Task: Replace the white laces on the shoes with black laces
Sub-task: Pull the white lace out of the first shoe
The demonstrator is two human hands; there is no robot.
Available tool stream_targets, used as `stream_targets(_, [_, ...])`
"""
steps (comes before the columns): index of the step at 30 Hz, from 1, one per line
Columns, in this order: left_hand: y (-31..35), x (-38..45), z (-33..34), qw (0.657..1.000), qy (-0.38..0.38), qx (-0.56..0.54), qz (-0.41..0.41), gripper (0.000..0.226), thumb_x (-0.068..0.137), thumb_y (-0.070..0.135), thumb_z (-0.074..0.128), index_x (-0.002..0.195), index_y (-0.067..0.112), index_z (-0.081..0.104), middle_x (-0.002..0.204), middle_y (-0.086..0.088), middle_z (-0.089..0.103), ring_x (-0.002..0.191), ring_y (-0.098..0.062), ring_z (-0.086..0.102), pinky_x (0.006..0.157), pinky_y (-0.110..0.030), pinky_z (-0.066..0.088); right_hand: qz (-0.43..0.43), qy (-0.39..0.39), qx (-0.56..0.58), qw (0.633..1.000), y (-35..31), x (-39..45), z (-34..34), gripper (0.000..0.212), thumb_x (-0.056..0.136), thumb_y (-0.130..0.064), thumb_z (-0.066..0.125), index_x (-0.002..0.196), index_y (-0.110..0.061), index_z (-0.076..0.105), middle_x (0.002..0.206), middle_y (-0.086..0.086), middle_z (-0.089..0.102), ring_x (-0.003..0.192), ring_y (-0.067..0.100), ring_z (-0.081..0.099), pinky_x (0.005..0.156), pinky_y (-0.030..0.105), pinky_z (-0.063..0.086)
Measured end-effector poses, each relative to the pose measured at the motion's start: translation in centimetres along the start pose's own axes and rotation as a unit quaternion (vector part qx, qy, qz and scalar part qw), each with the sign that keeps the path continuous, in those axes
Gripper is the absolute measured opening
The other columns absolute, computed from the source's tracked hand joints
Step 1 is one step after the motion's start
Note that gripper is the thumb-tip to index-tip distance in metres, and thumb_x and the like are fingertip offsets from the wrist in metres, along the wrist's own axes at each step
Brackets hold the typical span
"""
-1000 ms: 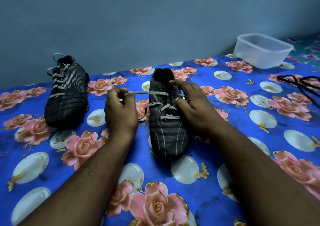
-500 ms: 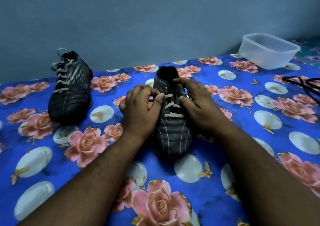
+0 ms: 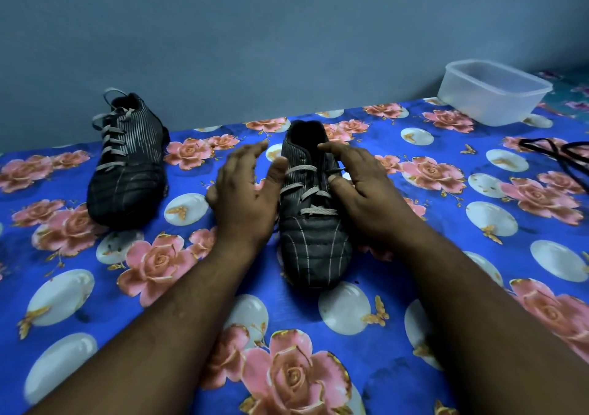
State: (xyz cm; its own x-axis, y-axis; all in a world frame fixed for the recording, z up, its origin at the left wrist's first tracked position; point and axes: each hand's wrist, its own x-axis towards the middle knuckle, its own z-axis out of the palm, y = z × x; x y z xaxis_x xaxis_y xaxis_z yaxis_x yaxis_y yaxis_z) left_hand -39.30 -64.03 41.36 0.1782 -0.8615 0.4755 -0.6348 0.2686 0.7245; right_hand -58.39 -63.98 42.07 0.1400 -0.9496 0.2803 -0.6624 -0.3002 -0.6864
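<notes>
Nearest the camera, both forearms reach forward over a floral cloth [image 3: 95, 287] covering the tabletop. The near shoe [image 3: 314, 223] stands between the two hands, toe toward the camera and heel opening toward the far wall, so its long axis runs near to far. The white lace [image 3: 314, 191] crosses the tongue in several rungs; the upper eyelets appear unthreaded. The left hand [image 3: 245, 191] sits just left of the shoe, fingers spread and holding nothing, thumb tip touching or just beside the top rung. The right hand [image 3: 360, 188] rests on the right flank of the shoe with fingers extended, forefinger along the collar and thumb at the right end of a rung; no pinch is visible. The lace lies directly right of the left grip and crosswise to the shoe axis, so the left hand is the nearer to the next rung to be drawn out. Farther left, a second shoe [image 3: 127, 163] remains fully laced in white. At the far right lie the black laces [image 3: 554, 150], well apart from both hands, with a plastic container [image 3: 494, 96] beyond them.
</notes>
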Motion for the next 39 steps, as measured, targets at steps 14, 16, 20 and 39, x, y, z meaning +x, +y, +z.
stream_targets(14, [0.2, -0.5, 0.5, 0.991, -0.023, -0.122, -0.049, 0.022, 0.104, 0.033, 0.051, 0.098, 0.014, 0.060, 0.097, -0.009, 0.070, 0.093, -0.034, 0.064, 0.083, -0.059, 0.051, 0.004, 0.002, 0.008, 1.000, 0.0, 0.0, -0.2, 0.054, 0.090, -0.037, 0.041, 0.143, -0.046, 0.044, 0.142, -0.013, 0.048, 0.135, 0.014, 0.039, 0.114, 0.053, 0.030])
stream_targets(16, [-0.1, -0.3, 0.4, 0.986, -0.023, -0.144, -0.076, 0.016, 0.106, 0.026, 0.050, 0.095, 0.016, 0.056, 0.096, -0.015, 0.070, 0.089, -0.037, 0.065, 0.078, -0.062, 0.053, 0.003, 0.002, 0.007, 1.000, 0.1, 0.0, -0.2, 0.053, 0.090, -0.038, 0.042, 0.142, -0.047, 0.043, 0.142, -0.013, 0.048, 0.134, 0.014, 0.039, 0.114, 0.053, 0.030])
stream_targets(20, [-0.4, 0.1, 0.4, 0.979, 0.026, -0.166, -0.113, 0.016, 0.106, 0.025, 0.047, 0.095, 0.015, 0.053, 0.091, -0.015, 0.071, 0.074, -0.014, 0.070, 0.066, -0.049, 0.057, -0.001, 0.004, 0.005, 1.000, 0.2, 0.0, -0.2, 0.053, 0.090, -0.039, 0.043, 0.142, -0.046, 0.044, 0.140, -0.011, 0.049, 0.133, 0.015, 0.040, 0.112, 0.054, 0.032])
stream_targets(39, [-0.2, -0.5, 0.1, 0.995, -0.061, -0.011, -0.082, 0.039, 0.089, 0.061, 0.042, 0.085, 0.027, 0.061, 0.076, 0.008, 0.069, 0.086, -0.021, 0.066, 0.095, -0.051, 0.046, 0.105, -0.007, 0.081, 0.991, 1.7, 0.1, -0.8, 0.042, 0.088, -0.063, 0.064, 0.122, -0.038, 0.062, 0.098, -0.020, 0.069, 0.081, -0.007, 0.066, 0.070, 0.025, 0.048])
